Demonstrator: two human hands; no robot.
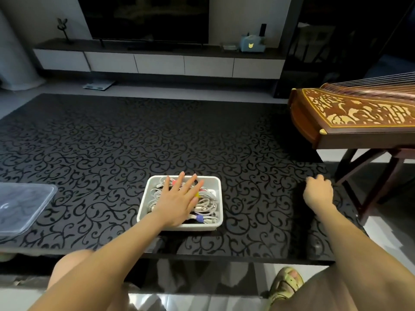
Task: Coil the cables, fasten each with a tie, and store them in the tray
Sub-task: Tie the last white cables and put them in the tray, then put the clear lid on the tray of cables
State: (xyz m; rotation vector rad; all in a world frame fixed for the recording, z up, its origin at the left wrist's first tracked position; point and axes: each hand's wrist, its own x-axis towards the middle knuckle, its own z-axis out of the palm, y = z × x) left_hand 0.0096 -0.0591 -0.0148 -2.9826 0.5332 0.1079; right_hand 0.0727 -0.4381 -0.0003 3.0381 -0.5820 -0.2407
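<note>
While the left hand [179,198] lies flat on the cables [206,205] in the tray [190,227], the right hand [318,191] rests loosely curled, empty, on the counter [89,142].

You have no word, number or brand to read here. The pale inlay on the zither [359,112], off the table's [101,140] far right corner, may be lettering, but you cannot make it out.

left hand [179,203] flat on cables [207,204] | tray [219,182]
</note>
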